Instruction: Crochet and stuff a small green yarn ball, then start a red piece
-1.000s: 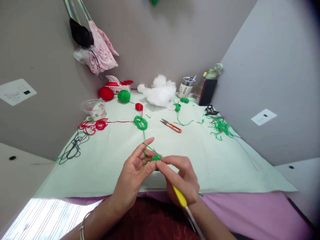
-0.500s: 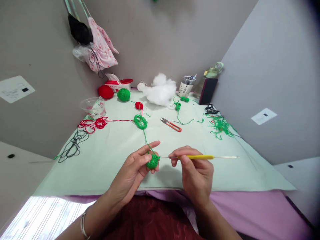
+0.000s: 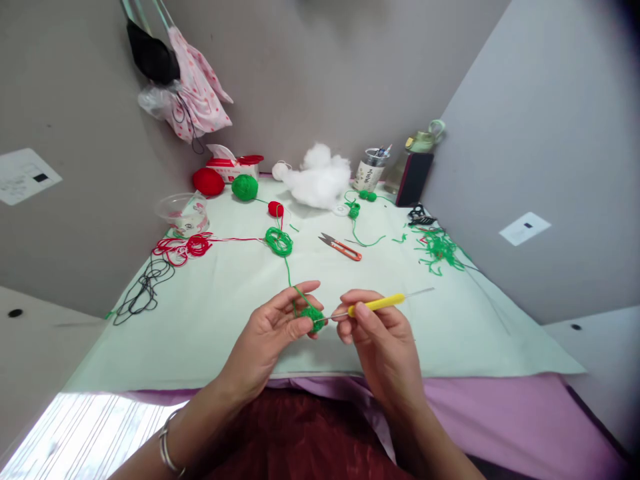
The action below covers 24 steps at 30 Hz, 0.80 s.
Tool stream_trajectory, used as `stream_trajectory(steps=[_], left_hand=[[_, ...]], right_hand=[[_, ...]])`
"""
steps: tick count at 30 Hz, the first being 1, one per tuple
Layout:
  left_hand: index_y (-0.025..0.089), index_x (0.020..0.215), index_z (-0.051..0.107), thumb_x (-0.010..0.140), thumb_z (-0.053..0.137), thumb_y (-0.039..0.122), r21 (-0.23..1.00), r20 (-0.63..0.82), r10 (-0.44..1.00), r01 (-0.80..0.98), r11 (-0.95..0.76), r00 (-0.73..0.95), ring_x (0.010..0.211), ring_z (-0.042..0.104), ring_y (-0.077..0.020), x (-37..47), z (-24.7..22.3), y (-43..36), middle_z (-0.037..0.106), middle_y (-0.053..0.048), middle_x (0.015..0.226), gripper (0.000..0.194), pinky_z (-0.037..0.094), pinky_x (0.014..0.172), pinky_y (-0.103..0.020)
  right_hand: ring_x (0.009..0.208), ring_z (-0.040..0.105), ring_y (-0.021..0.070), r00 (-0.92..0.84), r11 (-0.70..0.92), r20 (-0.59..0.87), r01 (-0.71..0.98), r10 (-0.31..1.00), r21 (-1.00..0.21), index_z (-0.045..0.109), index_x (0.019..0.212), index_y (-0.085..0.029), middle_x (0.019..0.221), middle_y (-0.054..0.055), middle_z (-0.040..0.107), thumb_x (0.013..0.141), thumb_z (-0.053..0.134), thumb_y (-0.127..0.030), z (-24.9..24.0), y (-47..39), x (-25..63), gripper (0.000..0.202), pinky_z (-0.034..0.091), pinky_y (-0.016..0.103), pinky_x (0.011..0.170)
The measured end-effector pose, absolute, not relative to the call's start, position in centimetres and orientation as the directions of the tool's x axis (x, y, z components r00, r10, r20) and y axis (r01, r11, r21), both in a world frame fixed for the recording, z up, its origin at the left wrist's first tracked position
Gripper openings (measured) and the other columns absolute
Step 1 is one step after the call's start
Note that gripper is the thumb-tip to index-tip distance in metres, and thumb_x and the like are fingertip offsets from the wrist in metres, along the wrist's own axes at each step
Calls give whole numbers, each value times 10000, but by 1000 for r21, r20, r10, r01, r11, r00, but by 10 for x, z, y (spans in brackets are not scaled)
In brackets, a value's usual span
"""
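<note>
Head view: green crochet piece (image 3: 312, 315) is low-centre, held up over the near part of the pale tablecloth (image 3: 465, 327), btwn both hands. L hand (image 3: 267, 337) has it pinched, thumb on the near side, fingers behind; index sticks out above w/ green strand running past it. R hand (image 3: 387, 337) is closed pen-style on the yellow-handled hook (image 3: 383, 303); thin metal shaft reaches L to the piece & touches it. Can't tell if tip sits in a stitch, too small. Other metal end points up & R, past the hand.

Strand goes from piece up to green yarn coil (image 3: 279, 242), lying just beyond L hand. Orange snips (image 3: 347, 250) lie R of coil, blades pointing up-L. Small red yarn ball (image 3: 275, 209) is just behind coil.

Farther L: red yarn tangle (image 3: 199, 246), black cord (image 3: 143, 288) nearer the edge, clear plastic tub (image 3: 187, 223) behind. Far side, L to R: big red ball (image 3: 208, 181), green ball (image 3: 245, 188), white stuffing (image 3: 320, 183), pen tin (image 3: 369, 172), phone (image 3: 415, 180) propped upright-ish vs. bottle (image 3: 421, 141). R side: green yarn scraps (image 3: 443, 252) in a loose heap. Silver bangle (image 3: 167, 448) on L wrist.
</note>
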<state>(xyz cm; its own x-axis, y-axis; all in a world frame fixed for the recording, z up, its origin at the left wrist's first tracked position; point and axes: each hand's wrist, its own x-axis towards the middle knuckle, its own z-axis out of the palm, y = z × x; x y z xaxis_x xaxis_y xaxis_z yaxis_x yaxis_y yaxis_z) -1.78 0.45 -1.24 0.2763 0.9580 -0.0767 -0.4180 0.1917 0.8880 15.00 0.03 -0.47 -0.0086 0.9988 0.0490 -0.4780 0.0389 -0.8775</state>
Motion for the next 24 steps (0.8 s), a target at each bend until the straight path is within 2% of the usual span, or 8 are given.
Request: stream_trajectory(steps=[4, 7, 10, 12, 15, 18, 21, 24], left_hand=[[311, 1281, 718, 874, 804, 296, 955, -24, 975, -284, 87, 220, 997, 668, -142, -16, -14, 2, 707, 0, 1070, 416, 507, 942, -263], [285, 1329, 685, 885, 789, 305, 979, 13, 976, -203, 32, 217, 1005, 666, -156, -16, -17, 4, 708, -10, 1065, 456, 504, 963, -281], [260, 1341, 681, 892, 775, 317, 972, 7, 959, -226, 59, 282, 993, 662, -167, -17, -20, 7, 713, -22, 1040, 462, 515, 946, -295], [256, 1347, 681, 886, 782, 318, 958, -8, 949, -270, 98, 315, 1005, 658, -173, -18, -21, 9, 718, -27, 1040, 476, 511, 948, -299], [267, 1387, 659, 887, 783, 319, 927, -46, 943, -338, 163, 330, 1038, 658, -182, -18, -21, 8, 715, -34, 1068, 518, 489, 982, -313], [276, 1474, 579, 916, 752, 313, 907, -56, 940, -377, 188, 335, 1080, 662, -196, -20, -22, 7, 713, -47, 1131, 586, 453, 1031, -336], [279, 1559, 466, 955, 702, 305, 906, -16, 923, -384, 176, 386, 1097, 666, -210, -21, -23, 7, 721, -66, 1184, 649, 434, 1051, -360], [289, 1594, 405, 976, 671, 301, 912, 6, 911, -377, 164, 411, 1088, 667, -214, -22, -21, 7, 719, -75, 1207, 673, 434, 1035, -365]], right_hand=[[591, 571, 81, -43, 32, 58, -464, 997, -885, 832, 836, -214, 769, 30, 703, 865, 794, -394, -4, -2, 148, 186, 468, 222, 575], [592, 560, 82, -49, 5, 33, -494, 998, -870, 831, 837, -212, 712, 21, 676, 865, 798, -389, -4, -4, 149, 181, 454, 212, 573], [570, 542, 84, -83, -77, -38, -528, 996, -846, 822, 841, -210, 660, 17, 661, 870, 792, -382, -4, -7, 150, 177, 440, 203, 545], [576, 548, 94, -55, -60, -36, -527, 998, -848, 820, 851, -214, 674, 22, 674, 870, 791, -377, -3, -7, 149, 167, 448, 211, 543], [609, 580, 116, 48, 101, 89, -469, 995, -878, 823, 874, -234, 726, 23, 697, 882, 780, -364, -5, -5, 148, 136, 484, 244, 578], [676, 611, 129, 69, 257, 248, -325, 966, -910, 821, 934, -260, 802, 19, 710, 949, 708, -314, -10, -1, 149, 127, 505, 272, 649], [725, 610, 131, 32, 348, 349, -197, 937, -916, 810, 990, -284, 868, 12, 717, 994, 644, -254, -15, 0, 150, 169, 497, 279, 679], [731, 609, 130, 25, 384, 384, -123, 923, -915, 804, 995, -285, 872, 9, 722, 999, 630, -220, -16, 1, 151, 186, 497, 274, 667]])
